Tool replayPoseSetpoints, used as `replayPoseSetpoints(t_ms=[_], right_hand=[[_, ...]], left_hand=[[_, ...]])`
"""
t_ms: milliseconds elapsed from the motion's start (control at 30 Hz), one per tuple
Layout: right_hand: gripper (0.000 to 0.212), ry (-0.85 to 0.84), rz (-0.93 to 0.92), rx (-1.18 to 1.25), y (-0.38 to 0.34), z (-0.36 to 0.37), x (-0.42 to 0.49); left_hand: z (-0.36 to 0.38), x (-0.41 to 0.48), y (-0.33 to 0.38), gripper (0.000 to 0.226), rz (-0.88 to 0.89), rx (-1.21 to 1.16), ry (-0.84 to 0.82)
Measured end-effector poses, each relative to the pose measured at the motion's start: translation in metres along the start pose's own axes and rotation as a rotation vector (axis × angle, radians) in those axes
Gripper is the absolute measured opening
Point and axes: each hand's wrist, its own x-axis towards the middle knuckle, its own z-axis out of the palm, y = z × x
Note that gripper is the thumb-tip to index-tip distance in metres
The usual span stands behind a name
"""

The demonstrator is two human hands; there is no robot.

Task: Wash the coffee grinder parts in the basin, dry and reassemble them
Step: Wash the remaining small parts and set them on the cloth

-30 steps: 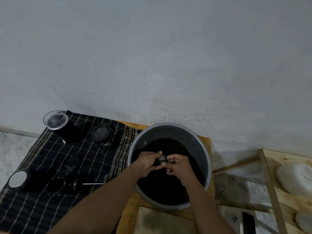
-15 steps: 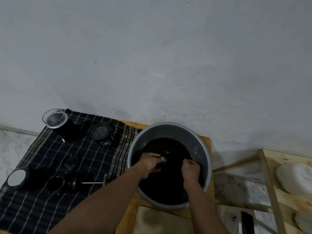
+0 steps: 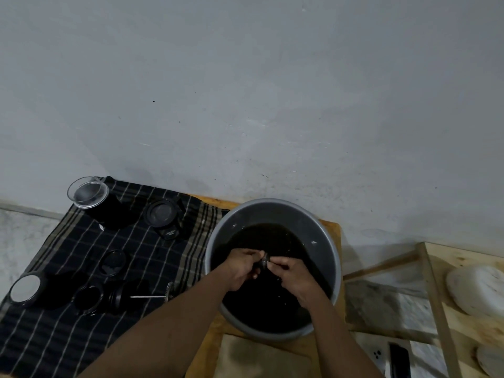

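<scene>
The fingertips [image 3: 275,262] of our right hand [image 3: 290,275] pinch one side of a small dark grinder part [image 3: 265,261]. The fingers of our left hand [image 3: 242,268] are curled round its other side, so both hands have hold of the same piece. It is too small and too dark to say which piece it is. We hold it over the middle of the grey basin [image 3: 323,241], close above the dark water, and we cannot tell if it touches the water.

We judge that the step in hand is the washing of this piece. To do it well, we should grip it firmly with the left hand and rub all around it with the right thumb and fingertips, also into any grooves, then rinse it. The piece is wet and small, so it may slip. In such dark water we would have to search for it blindly.

The basin stands on a wooden board [image 3: 331,227]. To the left, other parts lie on a dark checked cloth [image 3: 68,268]: a black container with a clear top [image 3: 87,193], a thin ring [image 3: 114,261] and a black body with a metal shaft [image 3: 147,296]. Once clean, this piece should probably go there to dry.
</scene>
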Motion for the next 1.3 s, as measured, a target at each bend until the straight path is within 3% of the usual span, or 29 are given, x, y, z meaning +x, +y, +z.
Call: replayPoseSetpoints(t_ms=[100, 233, 400, 500, 667, 733, 833, 1000, 1067, 1200, 1300], right_hand=[[0.025, -0.145, 0.071, -0.191, -0.003, 0.004, -0.005], [0.015, 0.035, -0.014, -0.040, 0.005, 0.004, 0.001], [0.013, -0.055, 0.074, 0.113, 0.009, 0.007, -0.001], [0.008, 0.212, 0.061, 0.173, 0.011, 0.014, 0.004], [0.021, 0.637, 0.125, 0.407, 0.014, 0.014, 0.011], [0.021, 0.579, 0.160, 0.423, 0.013, 0.011, 0.011], [0.020, 0.289, 0.140, 0.513, -0.002, 0.011, 0.004], [0.025, 0.073, 0.040, 0.006, 0.002, 0.008, 0.012], [0.029, 0.081, 0.010, -0.057, 0.002, 0.008, 0.014], [0.022, 0.181, 0.060, 0.310, -0.001, 0.001, 0.012], [0.017, 0.116, 0.051, 0.171, 0.001, 0.002, 0.010]], left_hand=[[-0.001, 0.003, -0.001, 0.017, -0.010, 0.002, 0.005], [0.001, 0.004, -0.002, 0.024, 0.011, -0.020, 0.020], [0.002, 0.003, -0.002, 0.026, 0.035, -0.050, 0.007], [0.005, 0.003, -0.006, 0.026, 0.053, -0.052, 0.027], [0.004, 0.006, -0.009, 0.032, 0.039, -0.072, 0.056], [0.004, 0.004, -0.007, 0.032, 0.030, -0.066, 0.048], [0.004, 0.006, -0.008, 0.031, 0.032, -0.059, 0.036], [0.004, 0.000, -0.005, 0.021, 0.028, -0.047, -0.032], [0.006, 0.001, -0.006, 0.020, 0.038, -0.033, -0.019], [0.010, 0.004, -0.006, 0.018, 0.081, -0.050, -0.003], [0.007, 0.005, -0.006, 0.016, 0.104, -0.039, 0.025]])
